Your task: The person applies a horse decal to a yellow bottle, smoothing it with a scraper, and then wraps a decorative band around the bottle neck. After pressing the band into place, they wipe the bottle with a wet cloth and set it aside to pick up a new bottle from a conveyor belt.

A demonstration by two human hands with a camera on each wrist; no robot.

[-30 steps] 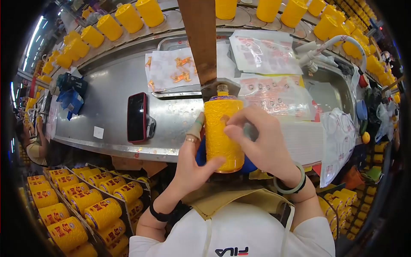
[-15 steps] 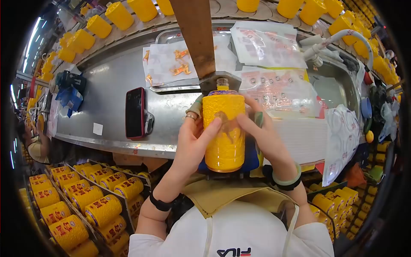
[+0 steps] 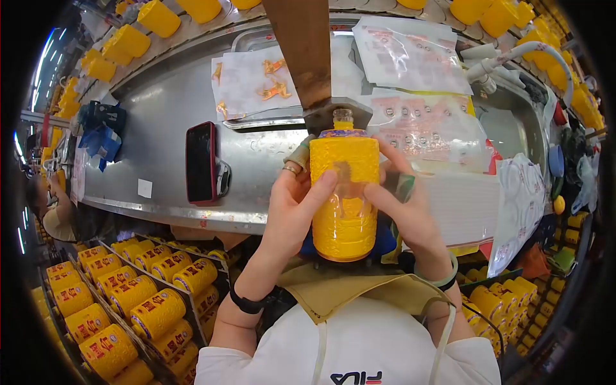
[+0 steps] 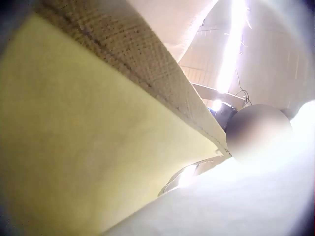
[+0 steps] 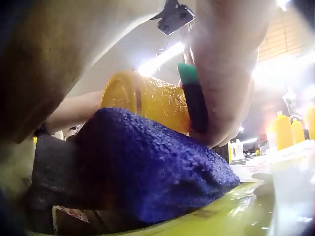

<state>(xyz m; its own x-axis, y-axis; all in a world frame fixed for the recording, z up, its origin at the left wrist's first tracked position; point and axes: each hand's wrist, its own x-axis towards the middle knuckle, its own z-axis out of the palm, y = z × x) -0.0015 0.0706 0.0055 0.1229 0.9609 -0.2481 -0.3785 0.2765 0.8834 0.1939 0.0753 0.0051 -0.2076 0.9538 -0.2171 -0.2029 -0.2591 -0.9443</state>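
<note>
A yellow embossed bottle (image 3: 346, 221) with a clear glass neck lies neck away from the body. My left hand (image 3: 290, 204) grips its left side, thumb pressed on the front. Opposite, my right hand (image 3: 405, 208) holds the right side, its thumb on the front too and a dark green band (image 3: 405, 187) on one finger. Between the thumbs a brownish figure-shaped decal (image 3: 346, 182) lies against the bottle. In the right wrist view the bottle (image 5: 165, 101) lies over a blue fuzzy pad (image 5: 152, 162). The left wrist view has mostly apron and shirt, with the left hand out of sight.
A brown upright bar (image 3: 298, 51) ends at a metal plate by the bottle's neck. Orange figure decals (image 3: 274, 90) lie on white paper at the back left, near a phone (image 3: 201, 162). Printed sheets (image 3: 427, 128) cover the right. Crated yellow bottles (image 3: 157, 314) stand lower left.
The right hand has come down from pinching a small brown piece over the bottle to gripping its side. The left thumb has moved up onto the front, where the decal now lies.
</note>
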